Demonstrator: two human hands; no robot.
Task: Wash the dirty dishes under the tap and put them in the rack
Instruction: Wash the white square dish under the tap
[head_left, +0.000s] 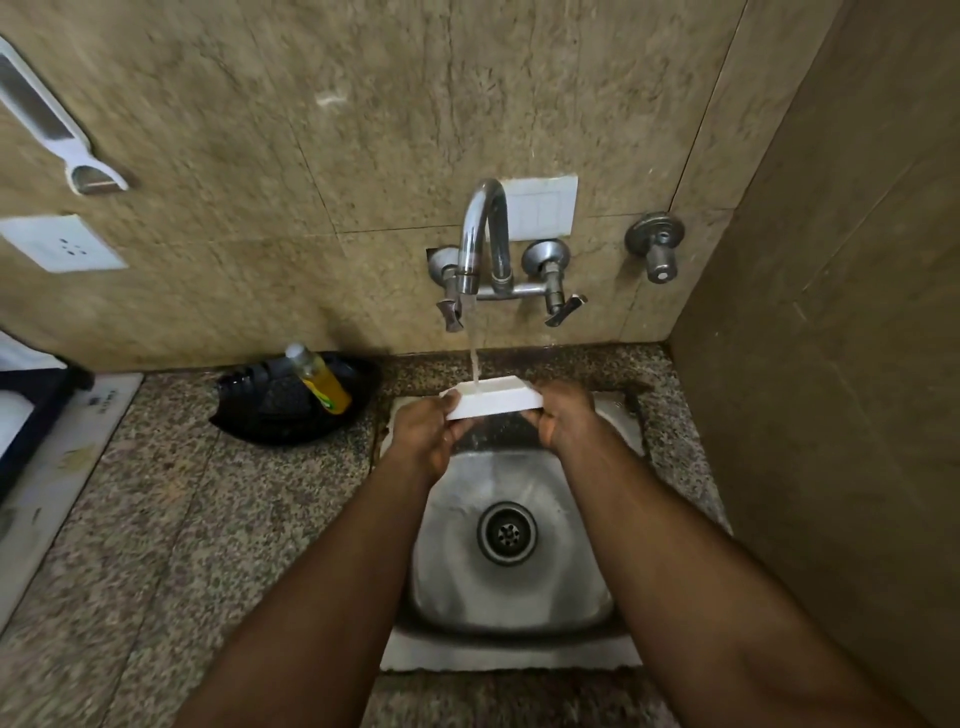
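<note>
A white rectangular dish is held level above the far end of a steel sink, directly under a running tap. A thin stream of water falls from the spout onto the far left part of the dish. The left hand grips the dish's left end, fingers curled beneath it and the thumb against its near edge. The right hand grips the right end in the same closed way, fingers wrapped around the edge. Both bare forearms reach in from the near edge, one on each side of the basin. Below the dish, the sink's round drain sits in the middle of the wet basin. The tap is fixed to a beige tiled wall, with a lever handle on each side of the curved spout, and a white switch plate sits just behind it. To the right on the wall is a separate round metal valve. A speckled granite counter surrounds the sink. On the counter to the far left of the sink rests a black tray holding a bottle of yellow liquid that leans to the left. Farther left on the wall are a white socket and a white mounted fitting, both blurred.
</note>
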